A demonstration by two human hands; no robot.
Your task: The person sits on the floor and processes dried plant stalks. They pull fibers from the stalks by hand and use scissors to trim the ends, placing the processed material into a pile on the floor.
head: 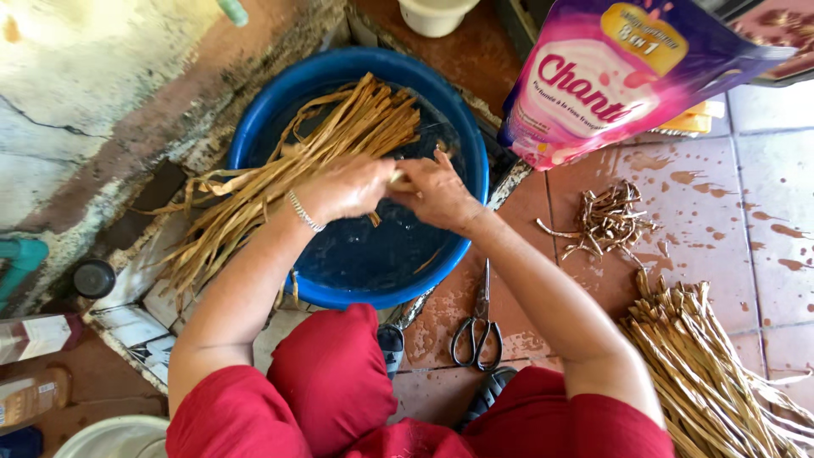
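Red knees point(331, 382) under hands, fingertips hidden

We count one round blue plastic basin point(254, 119), one pair of grey metal scissors point(480, 326) on the floor, and one pink and purple plastic bag point(610, 72). We see three lots of tan dried strips: one across the basin point(339, 136), one small heap of offcuts point(606, 220), one large bundle point(704, 373).

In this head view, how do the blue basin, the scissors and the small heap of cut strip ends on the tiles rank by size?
Largest to smallest, as they look:
1. Blue basin
2. Heap of cut strip ends
3. Scissors
The last two look close, so their order is unsure.
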